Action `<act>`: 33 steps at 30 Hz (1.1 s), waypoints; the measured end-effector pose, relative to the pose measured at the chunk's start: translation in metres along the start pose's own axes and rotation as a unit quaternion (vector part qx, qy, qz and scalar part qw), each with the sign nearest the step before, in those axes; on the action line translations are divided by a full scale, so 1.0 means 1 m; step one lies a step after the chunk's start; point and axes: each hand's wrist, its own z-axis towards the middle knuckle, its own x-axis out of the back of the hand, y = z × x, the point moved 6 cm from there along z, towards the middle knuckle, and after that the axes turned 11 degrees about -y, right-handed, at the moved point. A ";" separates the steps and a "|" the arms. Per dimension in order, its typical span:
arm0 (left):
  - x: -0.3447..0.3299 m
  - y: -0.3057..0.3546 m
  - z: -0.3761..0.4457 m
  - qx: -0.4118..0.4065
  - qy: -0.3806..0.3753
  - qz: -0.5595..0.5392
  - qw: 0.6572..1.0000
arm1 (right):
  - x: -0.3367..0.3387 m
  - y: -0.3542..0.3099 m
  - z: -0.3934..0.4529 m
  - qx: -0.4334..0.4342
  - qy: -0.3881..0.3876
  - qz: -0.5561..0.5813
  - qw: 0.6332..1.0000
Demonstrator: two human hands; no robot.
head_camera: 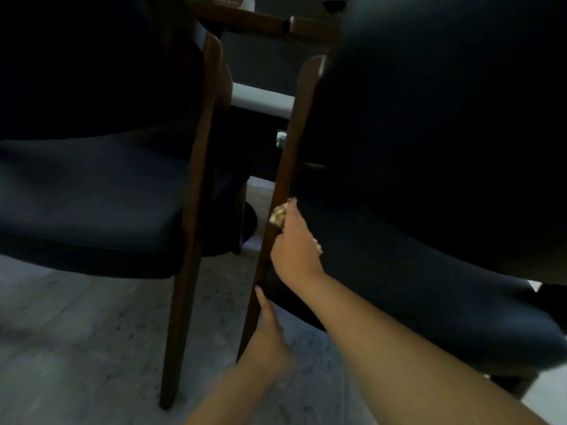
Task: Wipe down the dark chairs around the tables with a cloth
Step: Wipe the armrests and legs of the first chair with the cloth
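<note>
From the head camera I look down between two dark chairs. The right chair point(429, 179) fills the right side, with its dark padded seat and a brown wooden leg point(283, 167) on its left edge. My right hand point(294, 243) is at this leg, beside the seat edge. Its grip is closed around a crumpled beige cloth point(277, 214), which shows above the fingers and a little behind the palm, and the cloth touches the wood of the leg. My left hand point(267, 342) is lower on the same leg; the thumb lies straight along the wood, but the other fingers are hidden behind it, so I cannot tell its grip. The left chair point(92, 191) stands just beside, with its own wooden leg point(190, 240). Behind both I see the edge of a wooden surface point(260, 26). The floor point(76, 348) is pale grey.
</note>
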 end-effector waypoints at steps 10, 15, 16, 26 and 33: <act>-0.011 0.053 -0.014 -0.025 0.143 -0.052 0.988 | 0.055 0.065 -0.104 0.174 -0.113 -0.335 0.919; -0.058 0.102 -0.038 -0.120 0.170 0.271 0.940 | 0.098 0.106 -0.144 0.134 -0.076 -0.314 0.937; -0.071 0.109 -0.038 -0.138 0.152 0.336 0.919 | 0.109 0.113 -0.151 0.128 -0.069 -0.314 0.938; -0.183 0.197 -0.022 -0.190 0.067 0.526 0.826 | 0.256 0.228 -0.269 -0.173 0.372 0.308 0.858; -0.225 0.289 0.035 -0.318 -0.031 0.526 0.788 | 0.301 0.280 -0.316 -0.222 0.473 0.518 0.677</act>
